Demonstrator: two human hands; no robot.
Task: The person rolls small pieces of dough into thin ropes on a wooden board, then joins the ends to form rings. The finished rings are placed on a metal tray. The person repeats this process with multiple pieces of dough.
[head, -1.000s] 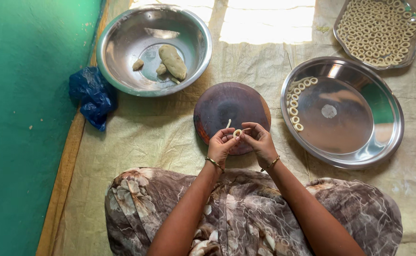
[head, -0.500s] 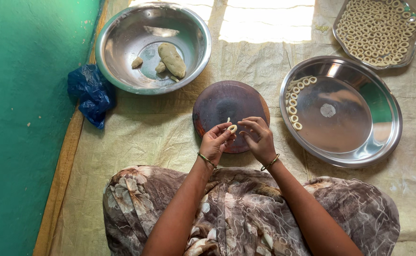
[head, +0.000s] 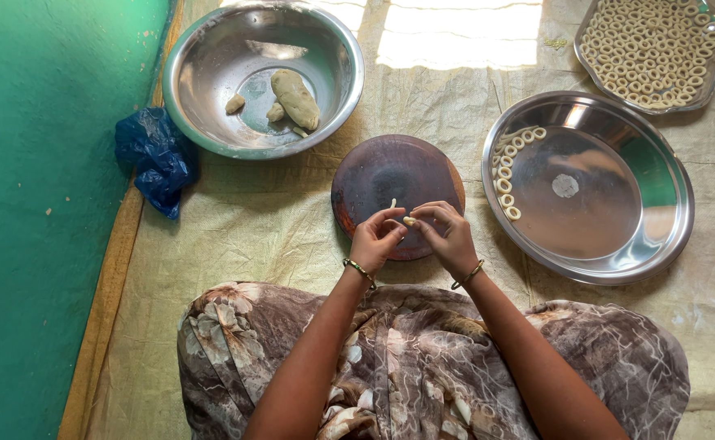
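My left hand (head: pixel 376 239) and my right hand (head: pixel 449 234) meet over the near edge of a round dark wooden board (head: pixel 382 175). Between their fingertips they pinch a thin pale strip of dough (head: pixel 406 219), with one end sticking up by the left fingers. Each wrist carries a gold bangle. A steel plate (head: pixel 610 236) to the right holds a curved row of small dough rings (head: pixel 505 175) along its left rim.
A steel bowl (head: pixel 203 57) at the upper left holds lumps of dough (head: pixel 295 98). A tray (head: pixel 712 77) full of dough rings sits at the upper right. A crumpled blue plastic bag (head: pixel 155 159) lies by the green wall. A woven mat covers the floor; my patterned lap fills the bottom.
Both hands stay over the board's near edge and keep working the dough strip between the fingertips; the fingers have shifted slightly. Nothing else moved.
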